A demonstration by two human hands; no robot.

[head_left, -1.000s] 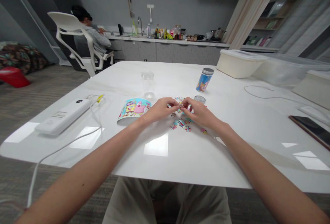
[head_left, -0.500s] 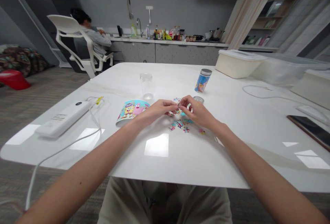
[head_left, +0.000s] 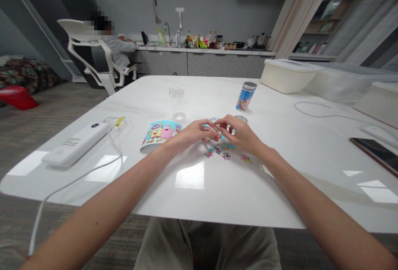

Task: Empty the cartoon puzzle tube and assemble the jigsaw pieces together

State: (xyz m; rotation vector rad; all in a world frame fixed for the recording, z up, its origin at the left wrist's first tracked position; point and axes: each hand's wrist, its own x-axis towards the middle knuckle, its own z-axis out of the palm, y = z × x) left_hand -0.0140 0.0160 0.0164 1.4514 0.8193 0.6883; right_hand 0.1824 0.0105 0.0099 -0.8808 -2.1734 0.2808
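Observation:
My left hand (head_left: 199, 132) and my right hand (head_left: 236, 132) meet over a small heap of colourful jigsaw puzzle pieces (head_left: 221, 150) on the white table. Both have their fingertips pinched on a small puzzle piece (head_left: 216, 129), mostly hidden by the fingers. One loose yellow-and-pink piece (head_left: 246, 159) lies apart, below my right wrist. Behind the right hand a round metal lid (head_left: 241, 118) is partly covered. To the left of my left hand a curved cartoon picture sheet (head_left: 161, 132) rests on the table, partly behind my forearm.
A clear plastic jar (head_left: 177, 104) and a blue cartoon canister (head_left: 245, 97) stand farther back. At left lies a white power strip (head_left: 77, 141) with its cable. A phone (head_left: 376, 154) and storage boxes (head_left: 287, 76) are at right. A seated person (head_left: 120, 50) is beyond the table.
My fingers have shifted slightly around the small piece, still pinched together over the heap. The seated person's head and arm have moved a little. The view has shifted slightly.

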